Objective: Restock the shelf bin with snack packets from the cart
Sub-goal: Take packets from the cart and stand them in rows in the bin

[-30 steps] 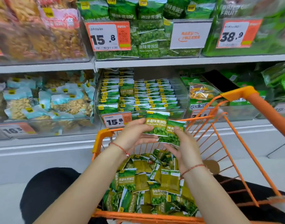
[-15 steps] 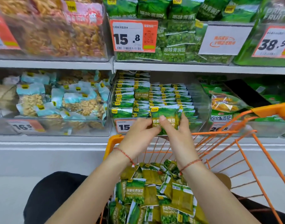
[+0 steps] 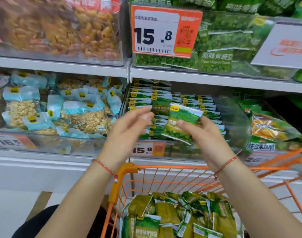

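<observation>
At the left of the frame a clear bin of pale blue nut packets (image 3: 49, 115) sits on the middle shelf, just beside the shelf bin (image 3: 232, 127) of stacked green pea packets. In the centre the left hand (image 3: 128, 134) is raised before that bin, fingers spread and loosely extended, holding nothing. Just right of it the right hand (image 3: 203, 136) pinches a green pea snack packet (image 3: 181, 124) between thumb and fingers, the packet tilted and held in front of the bin's stacked rows. At the bottom, the orange wire cart (image 3: 122, 170) holds a heap of more green packets (image 3: 181, 215). An orange price tag (image 3: 165, 31) reading 15.8 hangs upper centre
</observation>
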Demonstrator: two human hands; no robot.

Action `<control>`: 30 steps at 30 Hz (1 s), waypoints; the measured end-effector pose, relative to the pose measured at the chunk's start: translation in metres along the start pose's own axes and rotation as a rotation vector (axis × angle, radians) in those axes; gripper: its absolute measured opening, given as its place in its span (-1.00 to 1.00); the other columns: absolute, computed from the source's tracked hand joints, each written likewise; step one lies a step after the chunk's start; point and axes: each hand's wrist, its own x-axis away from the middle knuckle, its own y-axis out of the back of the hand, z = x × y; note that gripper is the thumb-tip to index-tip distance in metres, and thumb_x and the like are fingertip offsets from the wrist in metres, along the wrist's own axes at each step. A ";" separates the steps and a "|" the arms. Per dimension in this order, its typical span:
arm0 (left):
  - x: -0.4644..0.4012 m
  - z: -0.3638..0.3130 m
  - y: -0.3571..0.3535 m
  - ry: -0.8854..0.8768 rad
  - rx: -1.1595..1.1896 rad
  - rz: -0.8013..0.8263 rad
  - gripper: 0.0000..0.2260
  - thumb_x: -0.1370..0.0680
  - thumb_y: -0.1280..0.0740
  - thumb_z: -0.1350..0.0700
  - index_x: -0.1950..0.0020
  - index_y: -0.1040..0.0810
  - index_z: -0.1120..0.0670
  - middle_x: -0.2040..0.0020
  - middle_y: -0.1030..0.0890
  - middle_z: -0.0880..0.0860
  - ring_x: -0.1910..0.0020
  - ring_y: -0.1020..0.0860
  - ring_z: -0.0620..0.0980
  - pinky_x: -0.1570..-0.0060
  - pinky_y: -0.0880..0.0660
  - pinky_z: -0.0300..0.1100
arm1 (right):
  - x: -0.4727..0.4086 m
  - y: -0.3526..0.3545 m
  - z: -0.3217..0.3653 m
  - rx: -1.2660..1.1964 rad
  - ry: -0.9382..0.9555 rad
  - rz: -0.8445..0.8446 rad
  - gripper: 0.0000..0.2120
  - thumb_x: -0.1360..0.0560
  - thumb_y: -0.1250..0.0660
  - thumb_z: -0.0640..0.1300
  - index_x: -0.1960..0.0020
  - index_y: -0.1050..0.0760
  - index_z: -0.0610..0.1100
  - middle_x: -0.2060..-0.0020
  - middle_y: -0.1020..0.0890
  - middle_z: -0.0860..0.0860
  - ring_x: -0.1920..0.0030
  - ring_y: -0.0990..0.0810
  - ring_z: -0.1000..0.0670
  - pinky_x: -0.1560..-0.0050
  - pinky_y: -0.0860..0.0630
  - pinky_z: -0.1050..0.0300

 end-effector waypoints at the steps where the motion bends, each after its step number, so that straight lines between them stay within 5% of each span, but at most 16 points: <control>1: -0.005 0.004 0.007 -0.057 0.011 -0.122 -0.81 -0.62 -0.19 0.17 -0.15 -0.54 -0.03 0.03 -0.65 -0.16 0.05 -0.61 -0.19 0.05 -0.55 -0.32 | -0.009 0.001 0.002 -0.049 -0.055 -0.023 -0.32 -0.47 -0.40 -0.06 -0.48 -0.18 -0.17 -0.33 -0.41 0.04 -0.31 -0.40 0.01 -0.23 -0.33 0.16; 4: -0.019 0.022 0.028 -0.123 0.094 -0.448 -0.77 -0.64 -0.14 0.25 0.01 -0.55 0.02 0.28 -0.64 -0.11 0.30 -0.56 -0.14 0.29 -0.49 -0.30 | -0.034 0.000 0.007 -0.454 -0.236 0.024 -0.80 -0.50 -0.29 -0.16 -0.09 -0.48 -0.19 -0.06 -0.62 -0.09 0.01 -0.59 -0.03 -0.05 -0.51 0.09; 8: -0.031 0.034 0.036 -0.112 0.151 -0.594 -0.74 -0.62 -0.13 0.27 0.09 -0.54 0.02 0.36 -0.60 -0.07 0.42 -0.48 -0.10 0.40 -0.41 -0.27 | -0.055 -0.010 0.008 -0.758 -0.465 0.188 -0.75 -0.50 -0.15 -0.14 -0.10 -0.47 -0.22 -0.01 -0.63 -0.18 -0.10 -0.60 -0.17 -0.13 -0.50 0.01; 12: -0.034 0.029 0.037 -0.168 0.217 -0.607 -0.78 -0.61 -0.13 0.24 0.08 -0.54 0.04 0.36 -0.58 -0.07 0.48 -0.47 -0.10 0.45 -0.39 -0.26 | -0.061 -0.025 0.008 -0.823 -0.509 0.205 -0.71 -0.52 -0.13 -0.12 0.00 -0.49 -0.32 -0.15 -0.57 -0.25 -0.31 -0.44 -0.29 -0.19 -0.40 -0.02; 16: -0.031 0.024 0.041 -0.171 0.236 -0.609 -0.76 -0.62 -0.12 0.28 0.09 -0.54 0.06 0.37 -0.57 -0.08 0.49 -0.46 -0.10 0.46 -0.40 -0.29 | -0.066 -0.029 0.010 -0.873 -0.501 0.213 -0.66 -0.51 -0.15 -0.14 -0.20 -0.44 -0.31 -0.29 -0.46 -0.32 -0.25 -0.49 -0.30 -0.08 -0.49 0.00; 18: -0.029 0.024 0.041 -0.164 0.241 -0.604 -0.74 -0.62 -0.12 0.30 0.09 -0.54 0.06 0.37 -0.57 -0.08 0.49 -0.46 -0.09 0.47 -0.40 -0.29 | -0.067 -0.032 0.009 -0.877 -0.499 0.226 -0.60 -0.49 -0.16 -0.14 -0.28 -0.42 -0.28 -0.24 -0.50 -0.31 -0.20 -0.54 -0.23 0.02 -0.54 0.02; 22: -0.027 0.025 0.039 -0.135 0.250 -0.585 -0.74 -0.62 -0.12 0.30 0.08 -0.55 0.07 0.36 -0.57 -0.07 0.49 -0.46 -0.10 0.48 -0.39 -0.28 | -0.063 -0.047 0.006 -0.886 -0.513 0.235 -0.72 -0.29 -0.25 -0.18 0.04 -0.50 -0.27 0.17 -0.63 -0.19 0.09 -0.58 -0.16 -0.10 -0.45 -0.01; 27: -0.026 0.025 0.040 -0.105 0.250 -0.567 -0.74 -0.62 -0.13 0.29 0.08 -0.56 0.06 0.36 -0.57 -0.05 0.49 -0.46 -0.10 0.49 -0.39 -0.27 | -0.065 -0.043 0.007 -0.831 -0.494 0.249 -0.71 -0.30 -0.25 -0.15 0.02 -0.50 -0.24 0.11 -0.62 -0.17 0.00 -0.58 -0.17 -0.05 -0.48 0.02; 30: -0.025 0.026 0.042 -0.090 0.249 -0.548 -0.74 -0.62 -0.12 0.29 0.08 -0.56 0.07 0.36 -0.57 -0.05 0.49 -0.46 -0.10 0.49 -0.40 -0.28 | -0.067 -0.027 0.006 -0.784 -0.420 0.222 -0.83 -0.44 -0.20 -0.18 0.02 -0.46 -0.22 0.06 -0.61 -0.15 -0.08 -0.58 -0.15 -0.21 -0.44 0.02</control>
